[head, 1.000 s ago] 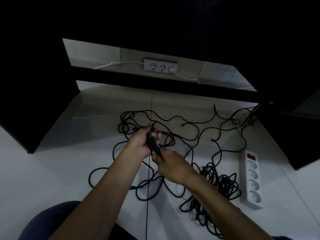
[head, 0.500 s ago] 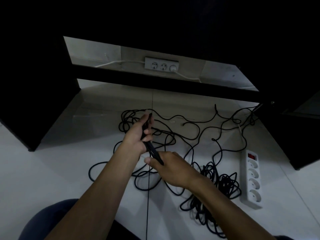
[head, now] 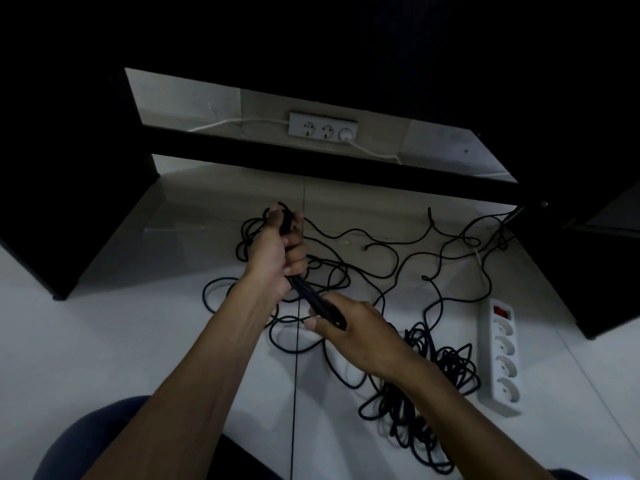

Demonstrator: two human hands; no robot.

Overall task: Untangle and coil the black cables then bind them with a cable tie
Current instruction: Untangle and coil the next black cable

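Both my hands are up over the middle of the white floor (head: 104, 341). My left hand (head: 277, 251) grips one end of a folded bundle of black cable (head: 311, 299), and my right hand (head: 349, 330) grips the other. Loose cable loops (head: 398, 244) sprawl beneath and ahead of them, so any reach forward crosses wire. To my right a dense tangle (head: 440, 368) lies just beside the white power strip (head: 502, 358), blocking that side. Dark furniture panels (head: 69, 202) close the left, and another (head: 606, 271) closes the far right. A black crossbar (head: 329, 168) bars the way to the wall sockets (head: 322, 128). Bare floor lies to my left, between the cables and the left panel.
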